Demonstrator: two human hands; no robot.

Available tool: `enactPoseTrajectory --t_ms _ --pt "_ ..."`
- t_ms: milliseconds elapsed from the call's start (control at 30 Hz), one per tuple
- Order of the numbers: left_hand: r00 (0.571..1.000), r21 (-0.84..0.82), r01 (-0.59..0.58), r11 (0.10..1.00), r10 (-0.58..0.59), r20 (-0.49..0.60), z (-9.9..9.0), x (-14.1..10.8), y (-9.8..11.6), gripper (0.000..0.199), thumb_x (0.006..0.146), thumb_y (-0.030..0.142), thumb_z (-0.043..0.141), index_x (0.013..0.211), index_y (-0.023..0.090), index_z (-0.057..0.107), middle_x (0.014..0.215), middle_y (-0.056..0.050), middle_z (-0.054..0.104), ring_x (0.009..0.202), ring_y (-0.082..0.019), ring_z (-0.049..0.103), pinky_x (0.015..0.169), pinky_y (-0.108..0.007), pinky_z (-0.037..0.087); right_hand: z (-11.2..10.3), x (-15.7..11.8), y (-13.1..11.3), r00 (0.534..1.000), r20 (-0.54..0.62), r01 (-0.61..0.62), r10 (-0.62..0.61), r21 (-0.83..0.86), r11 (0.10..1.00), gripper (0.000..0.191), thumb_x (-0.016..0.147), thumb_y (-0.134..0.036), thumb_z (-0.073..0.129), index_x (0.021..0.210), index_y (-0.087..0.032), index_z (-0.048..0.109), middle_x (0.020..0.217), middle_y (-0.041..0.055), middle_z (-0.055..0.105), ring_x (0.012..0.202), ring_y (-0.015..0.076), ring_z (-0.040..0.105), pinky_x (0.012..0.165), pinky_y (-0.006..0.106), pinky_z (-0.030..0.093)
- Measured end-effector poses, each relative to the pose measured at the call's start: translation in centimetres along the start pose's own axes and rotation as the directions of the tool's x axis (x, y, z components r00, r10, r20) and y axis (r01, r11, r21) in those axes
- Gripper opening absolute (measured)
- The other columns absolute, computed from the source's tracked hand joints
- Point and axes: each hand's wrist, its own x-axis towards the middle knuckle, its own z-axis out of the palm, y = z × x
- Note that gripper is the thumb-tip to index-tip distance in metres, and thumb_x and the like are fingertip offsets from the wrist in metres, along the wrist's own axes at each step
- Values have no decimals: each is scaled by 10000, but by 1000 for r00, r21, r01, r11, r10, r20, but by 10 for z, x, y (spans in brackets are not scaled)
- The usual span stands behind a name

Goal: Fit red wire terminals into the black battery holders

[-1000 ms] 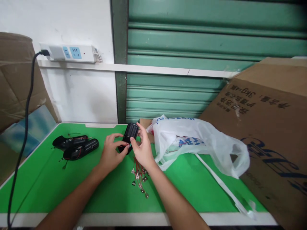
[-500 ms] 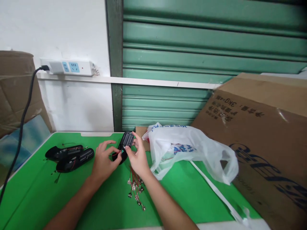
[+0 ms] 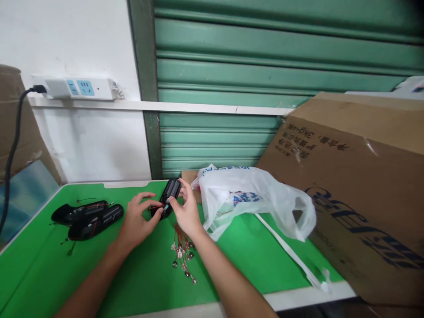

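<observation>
A black plastic housing (image 3: pixel 171 189) is held up at the back of the green table, with a small green part and red wires in it. My right hand (image 3: pixel 187 210) grips its right side, thumb on the inside. My left hand (image 3: pixel 139 218) pinches at the red wires by the housing's lower left; how much it holds is too small to tell. Two similar black housings (image 3: pixel 79 212) (image 3: pixel 96 223) lie side by side to the left. Below my right hand lies a bunch of red wires with small metal-looking ends (image 3: pixel 180 254).
A white plastic bag (image 3: pixel 248 194) lies right of my hands, a white strip (image 3: pixel 288 249) running from it. A large cardboard box (image 3: pixel 347 190) leans at the right. On the wall is a power strip (image 3: pixel 104 88) with a black cable (image 3: pixel 15 141).
The view has shifted, so most things appear further left and slightly higher. Both hands remain at the housing, with only slight finger movement.
</observation>
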Motion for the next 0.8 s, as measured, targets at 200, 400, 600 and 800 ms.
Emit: enactPoseTrajectory --t_ms 200,400,600,800 --pt "979 67 -133 989 142 -147 -13 4 12 355 899 253 684 1241 198 607 1076 -78 627 986 -240 606 879 -401 494 -3 5 5 999 -41 35 -35 -11 999 600 829 -244 645 1410 -233 497 1034 64 668 934 221 650 850 361 572" --pt "977 66 -210 975 207 46 -11 3 12 106 930 275 684 956 256 784 823 -19 600 805 -193 560 741 -349 418 -10 9 7 998 -39 59 -59 3 998 606 831 -205 642 1411 -233 469 1047 58 689 950 220 669 943 406 558" --pt "988 85 -120 989 111 103 -4 -1 7 122 882 331 761 980 300 827 741 -9 573 751 -191 514 686 -328 357 -11 3 4 998 37 56 -55 -38 998 612 863 -211 613 1449 -236 437 1127 84 678 1039 237 666 992 439 545" --pt "977 186 51 981 -88 196 1 -6 12 141 836 346 801 968 310 836 712 -11 590 756 -205 533 688 -331 337 -11 -3 2 996 50 83 -75 -176 981 618 856 -202 614 1454 -229 460 1114 89 638 993 240 647 946 431 570"
